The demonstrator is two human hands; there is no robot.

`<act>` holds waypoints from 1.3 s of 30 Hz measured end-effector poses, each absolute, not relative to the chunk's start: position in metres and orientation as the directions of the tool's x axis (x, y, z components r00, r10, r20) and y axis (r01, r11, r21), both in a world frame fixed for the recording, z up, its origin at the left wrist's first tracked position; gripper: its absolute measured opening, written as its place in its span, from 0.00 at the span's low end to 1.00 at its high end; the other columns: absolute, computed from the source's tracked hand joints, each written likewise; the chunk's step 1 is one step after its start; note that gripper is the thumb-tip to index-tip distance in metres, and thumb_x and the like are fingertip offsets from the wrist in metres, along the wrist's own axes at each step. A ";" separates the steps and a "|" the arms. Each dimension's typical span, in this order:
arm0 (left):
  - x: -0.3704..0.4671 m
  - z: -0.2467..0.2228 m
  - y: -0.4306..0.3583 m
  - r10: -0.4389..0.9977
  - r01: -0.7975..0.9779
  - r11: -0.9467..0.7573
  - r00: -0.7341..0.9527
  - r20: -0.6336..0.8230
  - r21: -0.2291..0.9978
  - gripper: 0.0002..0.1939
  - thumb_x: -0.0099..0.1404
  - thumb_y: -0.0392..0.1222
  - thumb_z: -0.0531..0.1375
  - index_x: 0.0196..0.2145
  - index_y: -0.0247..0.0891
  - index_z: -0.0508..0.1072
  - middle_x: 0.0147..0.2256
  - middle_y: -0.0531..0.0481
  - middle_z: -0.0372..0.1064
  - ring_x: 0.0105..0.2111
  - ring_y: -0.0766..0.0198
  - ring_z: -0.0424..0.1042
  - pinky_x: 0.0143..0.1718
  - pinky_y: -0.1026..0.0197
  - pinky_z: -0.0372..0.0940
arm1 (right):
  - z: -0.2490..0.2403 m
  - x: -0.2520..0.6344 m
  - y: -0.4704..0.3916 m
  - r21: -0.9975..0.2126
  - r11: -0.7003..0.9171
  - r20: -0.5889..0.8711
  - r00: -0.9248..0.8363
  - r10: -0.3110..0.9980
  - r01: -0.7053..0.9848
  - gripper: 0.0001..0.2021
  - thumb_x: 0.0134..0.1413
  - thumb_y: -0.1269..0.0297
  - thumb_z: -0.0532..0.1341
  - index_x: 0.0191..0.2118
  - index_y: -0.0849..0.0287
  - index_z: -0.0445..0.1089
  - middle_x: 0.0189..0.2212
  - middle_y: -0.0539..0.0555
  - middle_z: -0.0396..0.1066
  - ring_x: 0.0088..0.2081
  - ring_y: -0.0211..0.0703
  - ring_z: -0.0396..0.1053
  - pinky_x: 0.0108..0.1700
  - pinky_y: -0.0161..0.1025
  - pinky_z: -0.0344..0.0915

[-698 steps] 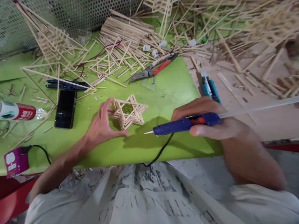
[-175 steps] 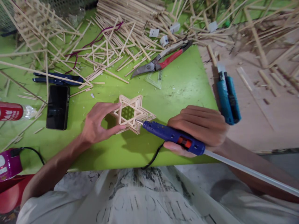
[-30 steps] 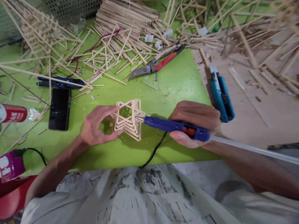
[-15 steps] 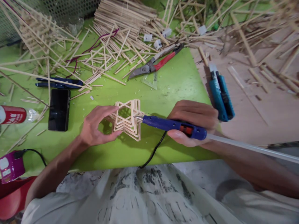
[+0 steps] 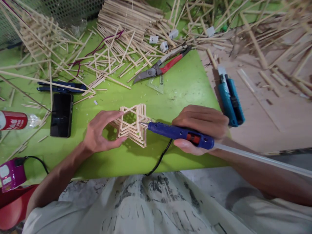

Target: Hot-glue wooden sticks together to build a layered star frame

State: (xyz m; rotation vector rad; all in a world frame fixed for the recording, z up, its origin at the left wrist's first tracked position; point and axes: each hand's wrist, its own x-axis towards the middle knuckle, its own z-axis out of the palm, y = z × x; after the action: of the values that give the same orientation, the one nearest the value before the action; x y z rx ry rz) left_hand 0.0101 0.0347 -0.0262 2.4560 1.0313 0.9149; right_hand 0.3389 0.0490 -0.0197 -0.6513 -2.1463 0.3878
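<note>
A star-shaped frame of thin wooden sticks, stacked in several layers, stands on the green tabletop. My left hand grips its left side between thumb and fingers. In my right hand is a blue hot glue gun, its metal tip over the right part of the star, at or very near a stick; I cannot tell whether it touches. A clear glue stick sticks out of the gun's back end. The gun's black cord runs down to the table's front edge.
Pruning shears lie beyond the star, beside a clear set square. Loose sticks are heaped at the back. A phone, bottle and purple power adapter are at left, teal cutters at right.
My right hand and the glue gun have shifted very slightly left, and the tip sits a touch further over the star. My left hand and the star are still.
</note>
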 end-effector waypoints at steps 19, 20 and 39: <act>0.010 -0.028 0.035 0.727 0.526 -0.686 0.533 0.433 0.503 0.36 0.62 0.49 0.74 0.64 0.39 0.70 0.53 0.41 0.81 0.50 0.54 0.82 0.49 0.47 0.81 | -0.019 0.340 0.049 -0.488 0.811 0.620 -0.526 0.582 0.323 0.13 0.69 0.54 0.61 0.34 0.55 0.69 0.23 0.54 0.73 0.24 0.45 0.70 0.28 0.44 0.67; 0.010 -0.028 0.035 0.729 0.527 -0.684 0.532 0.431 0.504 0.36 0.62 0.49 0.74 0.64 0.39 0.70 0.53 0.41 0.81 0.50 0.54 0.83 0.49 0.47 0.81 | -0.019 0.340 0.049 -0.487 0.813 0.622 -0.527 0.579 0.319 0.13 0.68 0.54 0.61 0.34 0.55 0.69 0.22 0.54 0.73 0.24 0.45 0.70 0.28 0.45 0.67; 0.010 -0.027 0.036 0.722 0.502 -0.689 0.533 0.440 0.522 0.38 0.61 0.46 0.75 0.65 0.38 0.70 0.53 0.39 0.81 0.51 0.52 0.83 0.51 0.46 0.81 | -0.018 0.340 0.050 -0.493 0.814 0.619 -0.533 0.576 0.307 0.13 0.69 0.53 0.61 0.35 0.56 0.70 0.23 0.55 0.73 0.24 0.45 0.70 0.28 0.44 0.68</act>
State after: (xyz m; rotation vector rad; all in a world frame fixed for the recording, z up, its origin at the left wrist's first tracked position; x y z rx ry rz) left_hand 0.0101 0.0356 -0.0274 2.4427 1.0133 0.9273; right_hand 0.3405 0.0505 -0.0179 -0.6471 -2.1666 0.4143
